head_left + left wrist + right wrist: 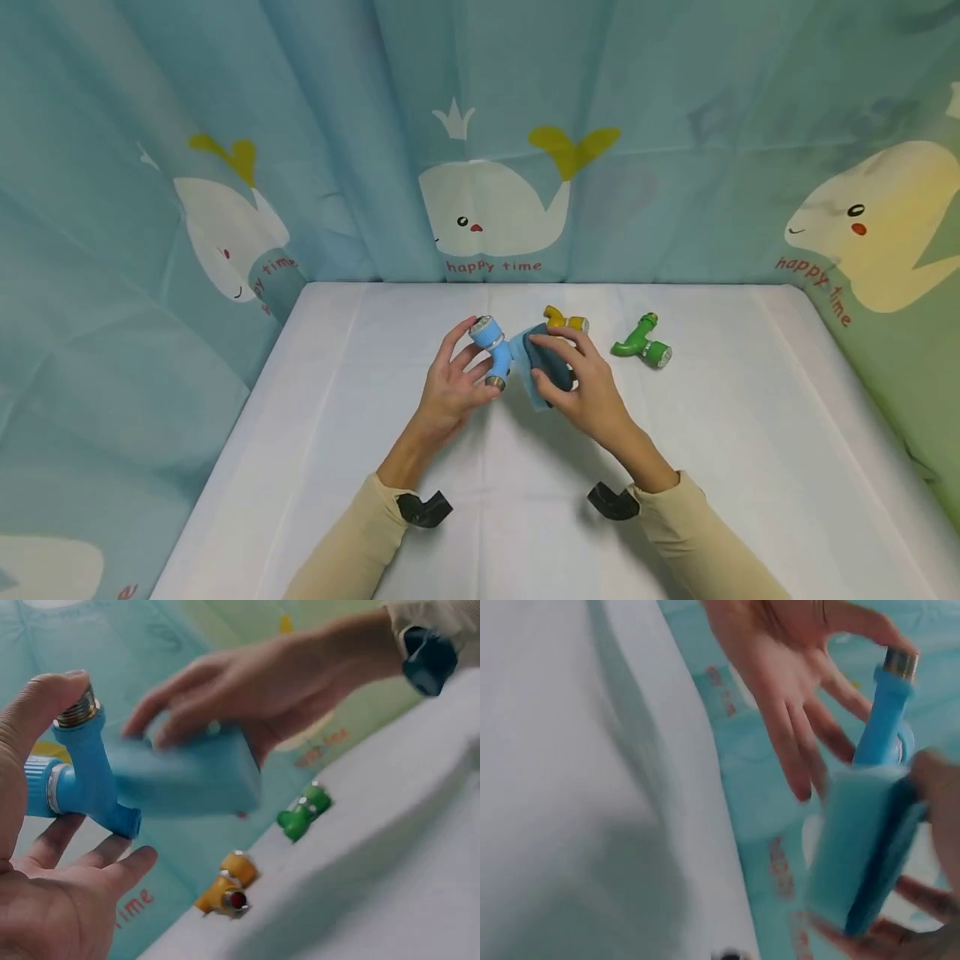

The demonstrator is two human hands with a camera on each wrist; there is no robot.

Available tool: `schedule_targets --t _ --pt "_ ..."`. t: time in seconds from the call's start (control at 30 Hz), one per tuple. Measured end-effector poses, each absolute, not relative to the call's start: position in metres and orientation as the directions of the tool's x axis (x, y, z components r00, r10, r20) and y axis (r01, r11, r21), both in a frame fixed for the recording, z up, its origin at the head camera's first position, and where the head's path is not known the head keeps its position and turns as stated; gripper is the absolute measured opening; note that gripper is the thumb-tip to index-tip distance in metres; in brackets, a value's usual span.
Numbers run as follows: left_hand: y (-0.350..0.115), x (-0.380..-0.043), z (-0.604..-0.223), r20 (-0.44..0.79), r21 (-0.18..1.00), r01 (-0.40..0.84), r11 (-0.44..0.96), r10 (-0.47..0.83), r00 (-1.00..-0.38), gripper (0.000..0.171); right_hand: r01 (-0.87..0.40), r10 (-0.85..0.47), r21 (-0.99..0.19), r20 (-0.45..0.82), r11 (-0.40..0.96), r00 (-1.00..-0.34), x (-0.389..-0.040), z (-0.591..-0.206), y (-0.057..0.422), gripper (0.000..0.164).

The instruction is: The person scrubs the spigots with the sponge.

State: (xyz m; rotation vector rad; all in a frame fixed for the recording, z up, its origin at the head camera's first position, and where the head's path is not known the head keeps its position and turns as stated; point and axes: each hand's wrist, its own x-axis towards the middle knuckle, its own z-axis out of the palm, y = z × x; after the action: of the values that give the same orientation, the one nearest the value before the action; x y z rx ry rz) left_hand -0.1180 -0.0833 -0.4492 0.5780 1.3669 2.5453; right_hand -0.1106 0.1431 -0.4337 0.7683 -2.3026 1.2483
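Observation:
A blue tap (498, 357) with a brass threaded end is up above the table in my left hand (448, 390). In the left wrist view, the thumb presses on the threaded end of the tap (90, 769), and the fingers support it from below. My right hand (598, 396) grips a sponge (553, 365) with a light blue layer and a dark blue layer. The sponge (855, 844) is right against the tap's side or just beside it; blur in both wrist views hides the exact contact.
A yellow tap (577, 324) lies on the white table (750, 433) behind my right hand, partly hidden by it. Farther right lies a green tap (637, 342). A whale-print curtain (660, 200) hangs along the table's back and sides.

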Motion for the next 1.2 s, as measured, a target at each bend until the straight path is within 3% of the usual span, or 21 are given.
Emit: schedule_targets --t 0.13,0.3,0.53,0.63,0.73,0.83,1.07,1.2 --pt "-0.085 -0.116 -0.446 0.248 0.828 0.022 -0.56 0.331 -0.91 0.104 -0.665 -0.288 -0.634 0.602 0.394 -0.745 -0.108 -0.434 0.138 0.047" --pt "-0.083 -0.114 -0.44 0.226 0.791 -0.022 -0.611 0.325 -0.919 0.1 -0.641 -0.25 -0.563 0.617 0.522 -0.746 -0.114 -0.433 0.138 0.045" --pt "-0.082 -0.116 -0.438 0.23 0.807 -0.001 -0.591 0.317 -0.92 0.098 -0.659 -0.283 -0.482 0.639 0.577 -0.715 -0.113 -0.43 0.14 0.043" --pt "-0.083 -0.116 -0.438 0.233 0.817 -0.005 -0.577 0.339 -0.911 0.102 -0.625 -0.26 -0.49 0.62 0.608 -0.74 -0.115 -0.427 0.143 0.041" --pt "-0.083 -0.116 -0.439 0.247 0.832 0.007 -0.555 0.36 -0.9 0.107 -0.612 -0.226 -0.606 0.591 0.508 -0.774 -0.113 -0.423 0.143 0.045" --pt "-0.083 -0.115 -0.44 0.283 0.841 0.037 -0.54 0.38 -0.881 0.108 -0.638 -0.23 -0.663 0.601 0.392 -0.766 -0.11 -0.418 0.138 0.047" --pt "-0.085 -0.115 -0.44 0.316 0.849 0.062 -0.524 0.411 -0.855 0.111 -0.66 -0.23 -0.641 0.627 0.391 -0.745 -0.122 -0.417 0.142 0.046" --pt "-0.086 -0.117 -0.439 0.312 0.864 0.081 -0.497 0.404 -0.86 0.109 -0.721 -0.268 -0.602 0.673 0.343 -0.689 -0.12 -0.412 0.136 0.047"
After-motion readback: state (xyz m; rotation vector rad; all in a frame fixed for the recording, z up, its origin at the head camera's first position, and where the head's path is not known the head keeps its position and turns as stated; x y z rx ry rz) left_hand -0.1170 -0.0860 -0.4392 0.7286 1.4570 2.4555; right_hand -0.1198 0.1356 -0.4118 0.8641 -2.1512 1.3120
